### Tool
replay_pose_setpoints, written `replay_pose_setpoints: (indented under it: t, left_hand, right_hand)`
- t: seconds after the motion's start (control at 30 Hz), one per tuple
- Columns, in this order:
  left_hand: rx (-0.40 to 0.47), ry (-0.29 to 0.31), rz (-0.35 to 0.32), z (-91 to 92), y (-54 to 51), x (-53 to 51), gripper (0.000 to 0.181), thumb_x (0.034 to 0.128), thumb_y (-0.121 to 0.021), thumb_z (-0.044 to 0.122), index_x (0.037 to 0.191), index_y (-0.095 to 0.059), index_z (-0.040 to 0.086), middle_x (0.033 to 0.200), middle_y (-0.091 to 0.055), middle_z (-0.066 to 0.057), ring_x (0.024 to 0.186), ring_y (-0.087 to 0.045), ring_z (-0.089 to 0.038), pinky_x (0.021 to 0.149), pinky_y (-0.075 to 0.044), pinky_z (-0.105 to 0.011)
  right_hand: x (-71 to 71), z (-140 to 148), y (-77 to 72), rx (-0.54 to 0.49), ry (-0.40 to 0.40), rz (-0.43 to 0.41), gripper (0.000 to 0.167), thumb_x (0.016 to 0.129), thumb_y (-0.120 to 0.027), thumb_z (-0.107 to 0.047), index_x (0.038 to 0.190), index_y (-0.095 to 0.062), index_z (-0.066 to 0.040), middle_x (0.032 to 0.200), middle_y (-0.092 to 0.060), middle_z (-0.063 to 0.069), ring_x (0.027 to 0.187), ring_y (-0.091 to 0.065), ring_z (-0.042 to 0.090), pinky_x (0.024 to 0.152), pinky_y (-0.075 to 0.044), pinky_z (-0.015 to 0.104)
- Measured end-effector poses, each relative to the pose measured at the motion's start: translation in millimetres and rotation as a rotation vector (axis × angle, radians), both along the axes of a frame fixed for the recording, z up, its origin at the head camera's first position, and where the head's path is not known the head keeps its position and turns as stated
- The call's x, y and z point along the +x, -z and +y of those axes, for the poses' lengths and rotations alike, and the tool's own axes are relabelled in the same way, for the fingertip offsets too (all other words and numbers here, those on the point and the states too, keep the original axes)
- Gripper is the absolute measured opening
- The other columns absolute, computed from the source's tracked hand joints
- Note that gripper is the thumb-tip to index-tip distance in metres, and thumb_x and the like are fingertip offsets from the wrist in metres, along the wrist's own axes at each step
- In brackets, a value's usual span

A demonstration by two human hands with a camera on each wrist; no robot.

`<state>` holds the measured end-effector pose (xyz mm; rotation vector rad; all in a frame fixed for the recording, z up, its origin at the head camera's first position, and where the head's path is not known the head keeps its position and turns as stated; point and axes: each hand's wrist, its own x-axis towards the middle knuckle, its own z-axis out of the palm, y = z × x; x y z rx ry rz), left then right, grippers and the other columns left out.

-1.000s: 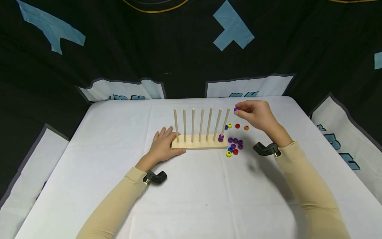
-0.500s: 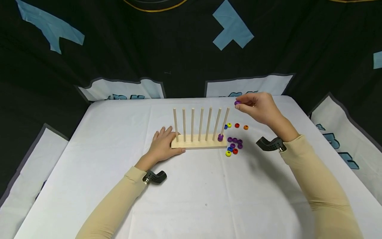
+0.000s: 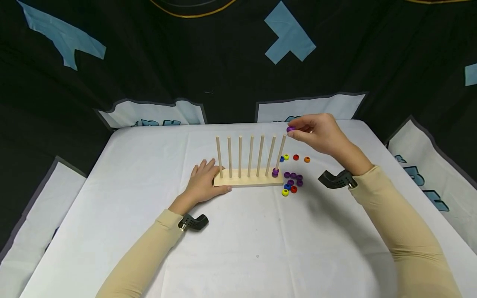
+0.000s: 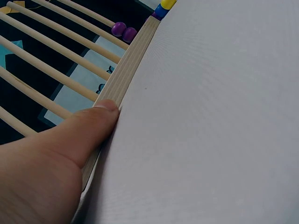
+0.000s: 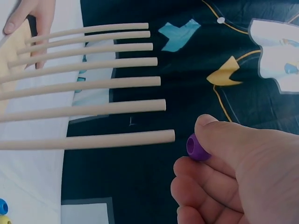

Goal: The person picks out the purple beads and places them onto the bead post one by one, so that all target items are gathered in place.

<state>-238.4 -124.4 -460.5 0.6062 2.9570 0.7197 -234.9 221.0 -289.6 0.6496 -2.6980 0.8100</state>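
Observation:
My right hand [image 3: 318, 131] pinches a purple bead [image 3: 290, 129] between thumb and fingers, just above and right of the rightmost peg [image 3: 281, 151]. In the right wrist view the bead [image 5: 199, 148] shows its hole facing the peg's tip, with a small gap between them. My left hand [image 3: 203, 182] holds the left end of the wooden peg rack [image 3: 246, 181], its thumb [image 4: 93, 123] along the front edge of the base. Purple beads [image 3: 275, 173] sit at the bottom of the rightmost peg; the other upright pegs carry none.
Several loose purple beads [image 3: 293, 175] lie right of the rack, with a blue bead [image 3: 287, 187], a yellow bead [image 3: 285, 192] and a red bead [image 3: 293, 189] nearer. Farther back are another red bead [image 3: 296, 157] and an orange bead [image 3: 307, 159]. White cloth covers the table [image 3: 238, 248].
My right hand has risen a little with the purple bead, then shifted left toward the rightmost peg's tip. My left hand and the rack have stayed in place.

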Motion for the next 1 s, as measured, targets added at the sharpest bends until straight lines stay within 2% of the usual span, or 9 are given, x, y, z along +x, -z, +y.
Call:
replay_pose_setpoints:
  t: [0.67,1.0]
  left_hand:
    - [-0.002,0.011,0.003,-0.2,2.0,0.7,0.078,0.0874,-0.073,0.052,0.146,-0.053,0.006,0.164,-0.031,-0.027,0.154,-0.015,-0.053,0.123,-0.010,-0.070]
    - [-0.004,0.011,0.012,-0.7,1.7,0.3,0.077,0.0879,-0.073,0.052,0.146,-0.053,0.006,0.164,-0.031,-0.027,0.154,-0.015,-0.053,0.123,-0.010,-0.070]
  right_hand:
    - [-0.8,-9.8,2.2,0.008,-0.050,-0.018,0.029,0.093,-0.074,-0.013,0.118,-0.074,0.001,0.105,-0.078,0.016,0.087,-0.070,0.025,0.072,-0.050,0.011]
    - [-2.3,-9.4,4.7,0.017,-0.064,0.007,0.027,0.093,-0.074,-0.013,0.117,-0.075,0.001,0.103,-0.078,0.015,0.087,-0.070,0.024,0.074,-0.051,0.016]
